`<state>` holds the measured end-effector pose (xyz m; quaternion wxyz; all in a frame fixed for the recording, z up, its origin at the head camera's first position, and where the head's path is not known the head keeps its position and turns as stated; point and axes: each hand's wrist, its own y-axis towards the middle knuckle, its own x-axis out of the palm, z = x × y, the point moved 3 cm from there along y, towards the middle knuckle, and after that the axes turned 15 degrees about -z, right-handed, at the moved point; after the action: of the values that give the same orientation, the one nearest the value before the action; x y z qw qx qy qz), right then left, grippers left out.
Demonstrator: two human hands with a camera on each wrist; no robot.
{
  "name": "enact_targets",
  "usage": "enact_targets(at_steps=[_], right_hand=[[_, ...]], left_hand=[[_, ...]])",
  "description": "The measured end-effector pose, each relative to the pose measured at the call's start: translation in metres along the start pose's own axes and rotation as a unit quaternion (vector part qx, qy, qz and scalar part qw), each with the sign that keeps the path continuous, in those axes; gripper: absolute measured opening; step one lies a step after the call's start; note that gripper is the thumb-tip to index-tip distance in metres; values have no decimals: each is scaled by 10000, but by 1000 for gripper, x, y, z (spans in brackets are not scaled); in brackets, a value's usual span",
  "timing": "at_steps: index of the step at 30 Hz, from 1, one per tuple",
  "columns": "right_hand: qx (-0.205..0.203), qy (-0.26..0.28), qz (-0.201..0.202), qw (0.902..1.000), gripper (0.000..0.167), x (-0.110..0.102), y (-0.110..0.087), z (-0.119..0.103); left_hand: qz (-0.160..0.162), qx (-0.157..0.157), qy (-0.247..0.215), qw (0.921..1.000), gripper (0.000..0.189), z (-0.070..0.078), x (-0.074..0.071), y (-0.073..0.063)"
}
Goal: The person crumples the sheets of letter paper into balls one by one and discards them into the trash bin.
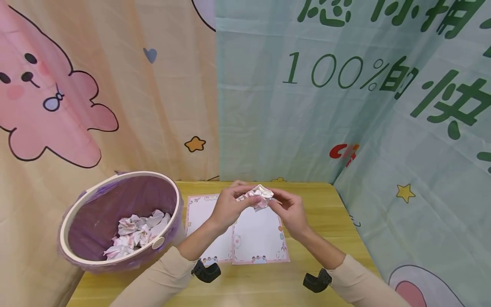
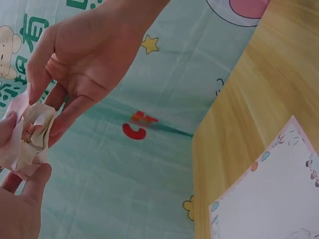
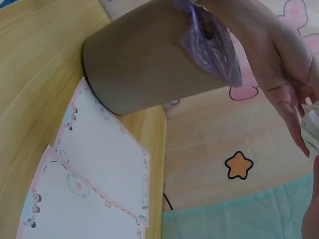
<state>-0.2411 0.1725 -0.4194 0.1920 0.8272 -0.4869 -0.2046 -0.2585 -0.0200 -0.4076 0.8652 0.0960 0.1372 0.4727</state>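
Above the table, a crumpled sheet of paper (image 1: 262, 196) is held between both hands. My left hand (image 1: 229, 205) grips it from the left with thumb and fingers. From the right, my right hand (image 1: 293, 213) pinches its edge. In the left wrist view the crumpled paper (image 2: 32, 134) shows a folded, hollow middle, with fingers of both hands around it. Only a corner of that paper (image 3: 311, 124) enters the right wrist view. Below the hands lie two flat white sheets with pink printed borders, the left one (image 1: 199, 219) beside the right one (image 1: 261, 238).
A bin (image 1: 90, 226) with a purple bag liner stands on the table at the left. Several crumpled papers (image 1: 140, 232) lie inside it. The wooden table (image 1: 326, 200) meets printed curtains (image 1: 268, 128) at its back and right side.
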Motion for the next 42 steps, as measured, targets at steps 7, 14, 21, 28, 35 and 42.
enact_targets(at_steps=[7,14,21,28,35,42], right_hand=[[-94,-425,-275,9987,29,2,11,-11],[324,-349,2,9989,24,12,19,-18],[694,531,468,9951,27,4,29,-9],[932,910,426,9906,31,-2,43,-8],[845,1191,276,9889,27,8,65,-14],[718,1371,174,9878,26,28,96,-16]], left_hand=[[305,410,-147,9986,17,12,-5,-2],[208,277,-929,9951,11,14,-12,-4],[-482,-48,-882,9949,32,17,-26,4],[-800,-261,-1252,9886,49,21,-39,8],[-538,-119,-983,9936,47,36,-58,6],[-206,-183,-666,9974,52,57,-85,-3]])
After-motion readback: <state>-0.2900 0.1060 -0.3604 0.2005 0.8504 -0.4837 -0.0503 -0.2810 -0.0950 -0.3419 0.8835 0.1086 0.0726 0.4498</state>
